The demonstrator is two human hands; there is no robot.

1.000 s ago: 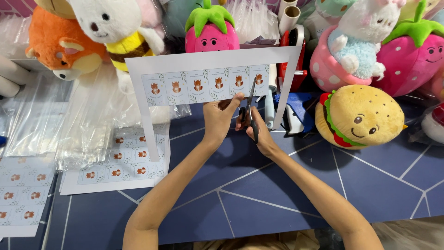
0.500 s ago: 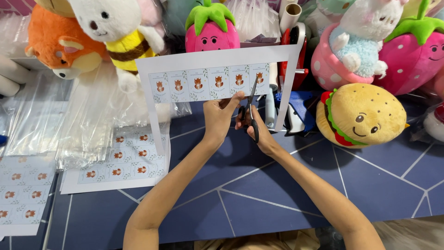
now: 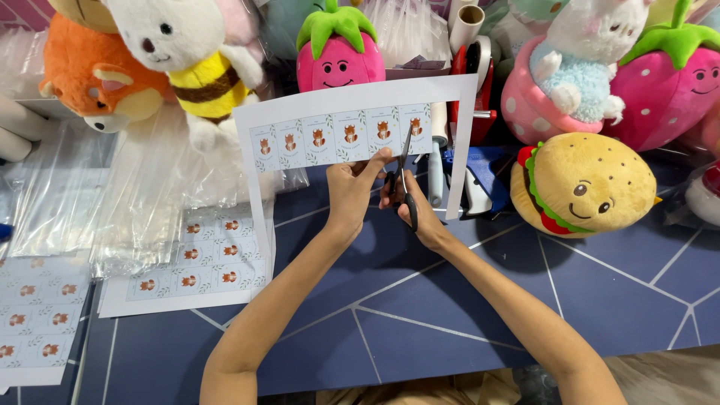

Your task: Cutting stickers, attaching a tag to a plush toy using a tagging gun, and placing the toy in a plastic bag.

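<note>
The left hand (image 3: pixel 351 191) is closed in a pinch on the lower edge of a white printed sheet (image 3: pixel 352 135), thumb on the front face, holding the sheet up off the mat. The sheet carries a single horizontal row of pale blue rectangular labels (image 3: pixel 334 136), each with a small brown animal figure; below that row the paper has been cut away, leaving a narrow white strip down each side.

The right hand (image 3: pixel 411 210) is closed around the handles of black scissors (image 3: pixel 403 176). The blades point upward and lie across the label row, between the two rightmost labels — whether they are open or shut cannot be told.

Both hands are just beside each other, above a dark blue mat (image 3: pixel 450 300) with pale diagonal lines.

To the left, flat on the mat, lies a second label sheet (image 3: pixel 196 255) with several rows of the same labels. A third sheet (image 3: pixel 34 322) lies at the lower left edge. Clear plastic bags (image 3: pixel 112 195) are stacked between them, overlapping the second sheet's upper left part.

Plush toys line the far edge — a strawberry (image 3: pixel 339 56) behind the held sheet and a burger (image 3: pixel 589 187) to the right of the hands.
</note>
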